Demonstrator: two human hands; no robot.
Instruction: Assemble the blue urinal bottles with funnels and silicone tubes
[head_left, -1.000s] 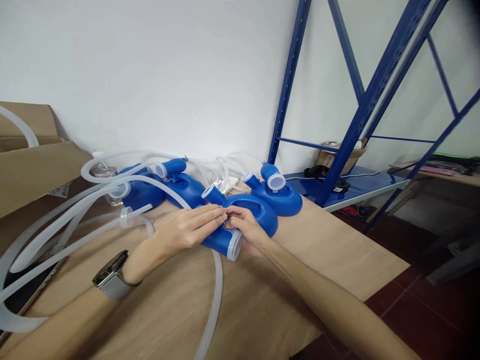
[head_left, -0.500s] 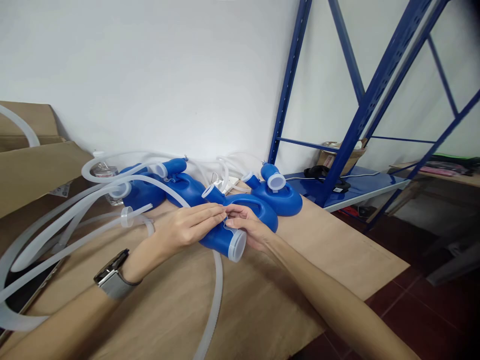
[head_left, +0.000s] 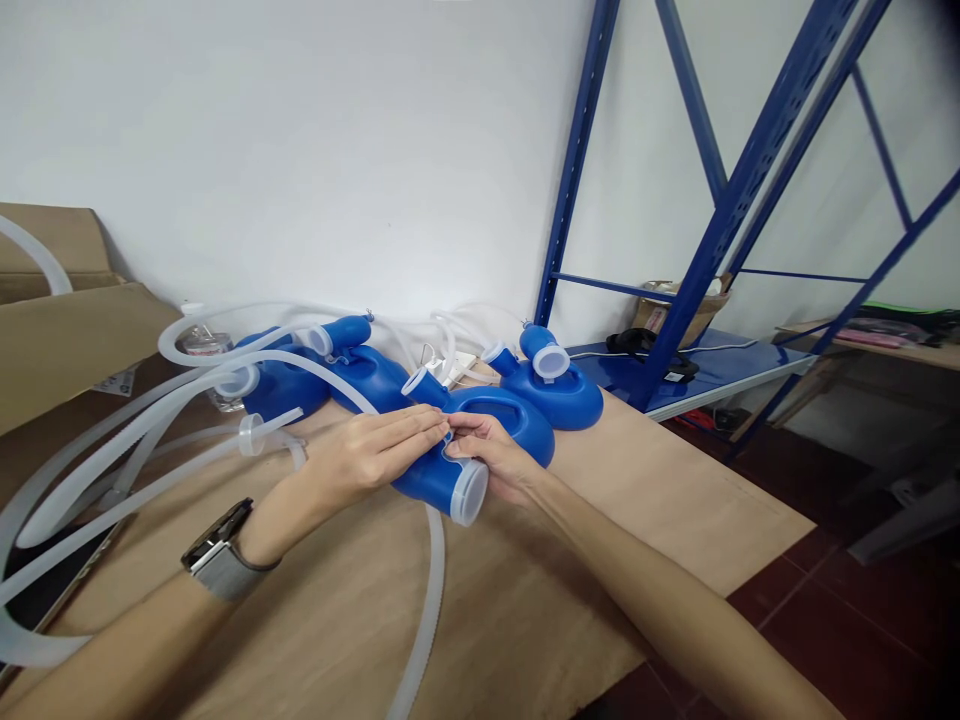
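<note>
My left hand (head_left: 379, 447), with a watch on its wrist, is wrapped over the far part of a blue plastic urinal mouthpiece (head_left: 429, 482). A translucent cap (head_left: 470, 493) covers its near end. My right hand (head_left: 495, 455) meets the left at the top, closed with thumb and fingertips pinched at the cap's thin strap (head_left: 453, 447); the exact grip is partly hidden. Just behind the hands lies a blue urinal bottle (head_left: 534, 425) with a handle opening and an open neck (head_left: 425, 386). A translucent hose (head_left: 429, 610) comes out from beneath the mouthpiece toward me.
Another blue urinal bottle (head_left: 577, 400) with a capped mouthpiece lies behind on the right. Several more, such as one bottle (head_left: 375, 375), lie left among looped hoses (head_left: 97, 470). A cardboard box (head_left: 82, 340) stands left. A blue metal rack (head_left: 690, 280) rises beyond the table's right edge.
The mouthpiece has shifted slightly left and turned a little in my hands, showing more of the strap. Both hands keep nearly the same grip.
</note>
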